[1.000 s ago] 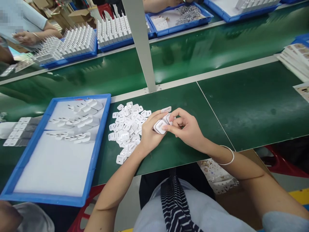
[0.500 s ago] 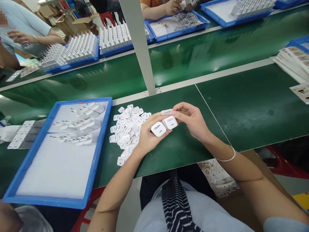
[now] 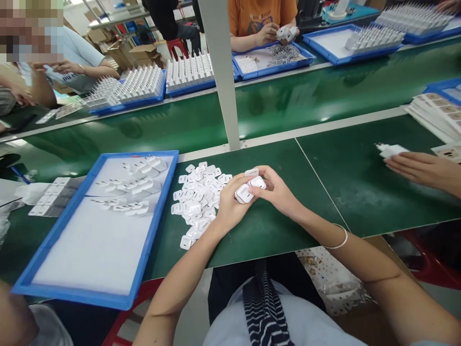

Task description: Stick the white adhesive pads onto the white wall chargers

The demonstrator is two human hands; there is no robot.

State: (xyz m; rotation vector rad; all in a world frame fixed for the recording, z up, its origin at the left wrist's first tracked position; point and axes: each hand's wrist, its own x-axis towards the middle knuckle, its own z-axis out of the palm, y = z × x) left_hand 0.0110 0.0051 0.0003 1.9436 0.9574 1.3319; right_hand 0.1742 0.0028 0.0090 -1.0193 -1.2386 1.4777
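Note:
My left hand (image 3: 227, 207) grips a white charger cube (image 3: 243, 193) over the green table. A small white sticker (image 3: 251, 172) clings to its index fingertip. My right hand (image 3: 278, 192) pinches a second white charger cube (image 3: 258, 182) pressed against the first. A pile of small white parts (image 3: 197, 197) lies just left of my left hand. Further left, a blue tray (image 3: 151, 230) holds several white chargers (image 3: 135, 190) laid in rows at its far end.
A grey post (image 3: 221, 72) rises behind the pile. A co-worker's hand (image 3: 421, 169) reaches in from the right near a white charger (image 3: 391, 150). Stacked cards (image 3: 437, 113) sit far right. Blue trays of upright chargers (image 3: 144, 84) line the far side, where other people work.
The camera has tilted up, showing more of the far side. A co-worker's hand has come in from the right. My hands have brought the two cubes closer together.

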